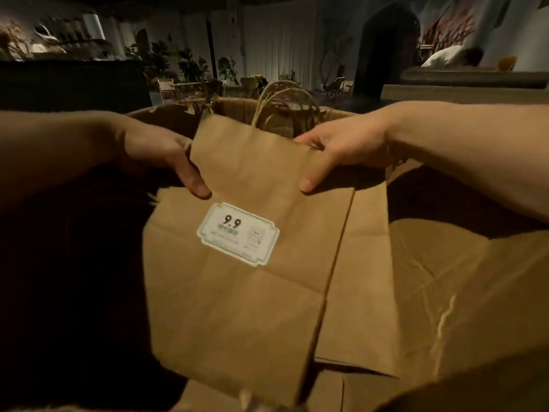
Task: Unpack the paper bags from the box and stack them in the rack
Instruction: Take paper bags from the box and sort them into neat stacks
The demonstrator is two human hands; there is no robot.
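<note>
A flattened brown paper bag (237,292) fills the foreground, held up over an open cardboard box (445,292) in a dimly lit room. A white label (237,234) printed "9.9" sits on the bag's front face, slightly tilted. A second flat paper bag (356,278) lies just behind and to the right of the first, its edge showing past the front bag's right side, and creased brown paper or cardboard spreads across the lower right of the box.

The left hand (160,156) grips the front bag's upper left edge, thumb pressed onto the paper face and the other fingers hidden behind it. The right hand (335,150) holds the upper right edge in the same way, thumb laid down across the front and fingers curled over the top. Both bare forearms reach in from the sides of the frame.

Beyond the hands, twisted paper handles (282,105) of more bags rise above the box's far wall (234,105), which looks torn along its rim. Farther off, folding chairs (335,84), potted plants (190,65) and pale curtains (276,40) stand in the dark background. No rack can be made out.
</note>
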